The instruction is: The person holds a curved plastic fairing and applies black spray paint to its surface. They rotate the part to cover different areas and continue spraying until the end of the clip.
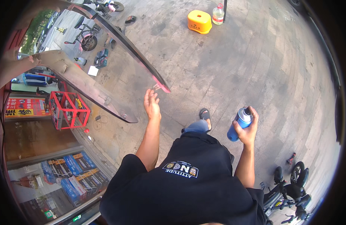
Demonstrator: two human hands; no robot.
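Note:
My right hand (248, 129) is wrapped round a blue spray can (235, 132) with a silver shoulder, the index finger at its dark top. My left hand (152, 105) is raised with its palm up and its fingers loosely bent and apart. Its fingertips are at the pink end of a long, curved, black-edged part (133, 54); I cannot tell whether they touch it. A second curved arm (86, 84), brownish with a dark edge, runs beside it and ends left of my left wrist.
A yellow stool (199, 21) and a clear bottle with a pink cap (218, 15) stand ahead. On the left are a red metal rack (70, 110) and several blue boxes (77, 161) behind glass. A black two-wheeler (289, 195) stands at lower right, a small bike (86, 37) at far left.

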